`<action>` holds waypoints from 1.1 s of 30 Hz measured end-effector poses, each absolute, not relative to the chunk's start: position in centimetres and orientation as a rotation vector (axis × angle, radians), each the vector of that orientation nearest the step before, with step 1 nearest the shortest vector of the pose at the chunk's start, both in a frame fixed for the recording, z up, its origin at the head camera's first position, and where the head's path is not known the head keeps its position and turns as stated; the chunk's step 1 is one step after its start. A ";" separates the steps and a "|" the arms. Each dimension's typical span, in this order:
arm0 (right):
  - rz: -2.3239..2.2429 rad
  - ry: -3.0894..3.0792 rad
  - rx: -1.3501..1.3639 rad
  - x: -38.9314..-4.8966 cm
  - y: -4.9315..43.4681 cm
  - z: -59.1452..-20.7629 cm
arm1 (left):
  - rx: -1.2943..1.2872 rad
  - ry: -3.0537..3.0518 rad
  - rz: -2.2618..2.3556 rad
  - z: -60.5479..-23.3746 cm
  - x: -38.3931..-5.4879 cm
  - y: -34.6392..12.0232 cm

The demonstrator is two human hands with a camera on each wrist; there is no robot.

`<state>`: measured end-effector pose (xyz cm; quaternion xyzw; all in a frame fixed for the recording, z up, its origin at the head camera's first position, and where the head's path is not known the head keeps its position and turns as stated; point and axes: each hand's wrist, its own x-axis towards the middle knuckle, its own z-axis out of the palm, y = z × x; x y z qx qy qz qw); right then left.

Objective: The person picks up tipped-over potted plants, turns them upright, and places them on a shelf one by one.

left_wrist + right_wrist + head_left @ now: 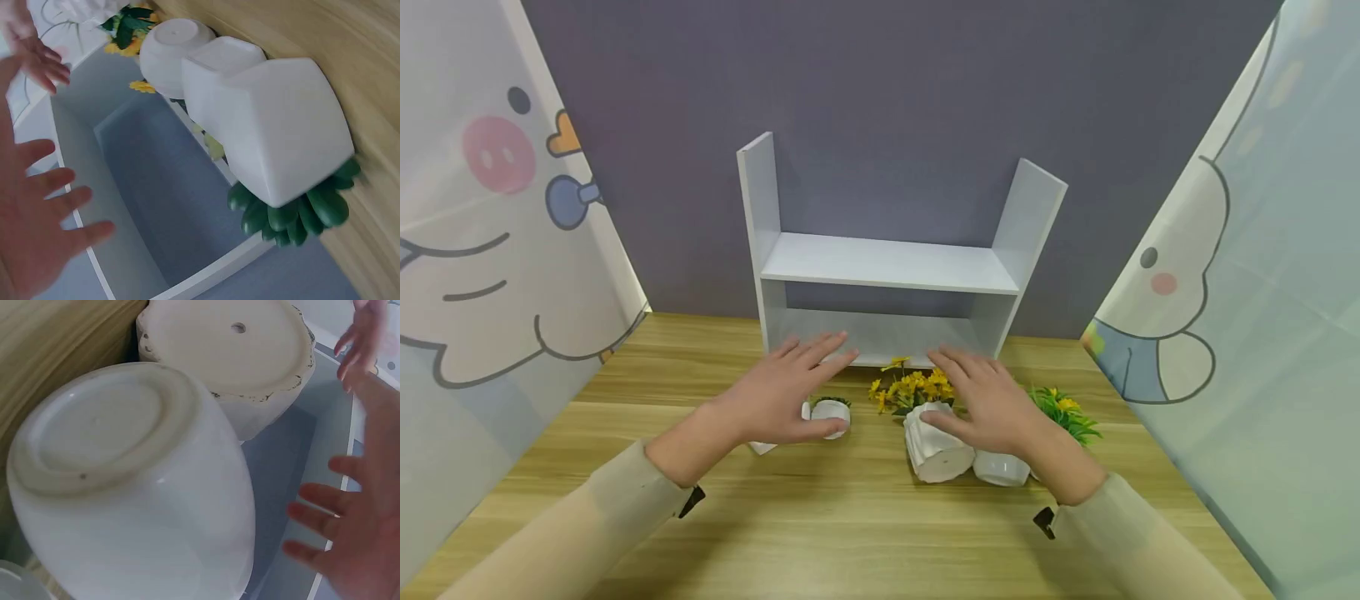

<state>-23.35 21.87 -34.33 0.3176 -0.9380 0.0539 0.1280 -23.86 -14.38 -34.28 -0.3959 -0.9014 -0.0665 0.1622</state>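
My left hand, fingers spread, is above several small white pots lying on their sides. In the left wrist view these are a square pot with thick green leaves, a smaller square pot and a round pot. Palm down, my right hand is over a ruffled white flowerpot with yellow flowers and a smooth white pot. In the right wrist view the fingers stand apart from the smooth pot. Neither hand holds anything. The left hand hides most of its pots in the head view.
A white two-level shelf stands behind the pots against a grey panel. Green leaves with yellow flowers show beyond the right hand. All lie on a wooden table. Cartoon-print curtains border both sides.
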 end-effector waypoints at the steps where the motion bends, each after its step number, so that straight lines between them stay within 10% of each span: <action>1: 0.163 -2.687 0.923 -23.4 21.9 -34.3 | -1.138 -2.508 -0.228 -34.2 -24.1 -14.4; 33: 0.278 -2.445 0.742 -21.2 29.5 -33.7 | -0.473 -2.026 -1.275 -17.9 -38.0 -20.6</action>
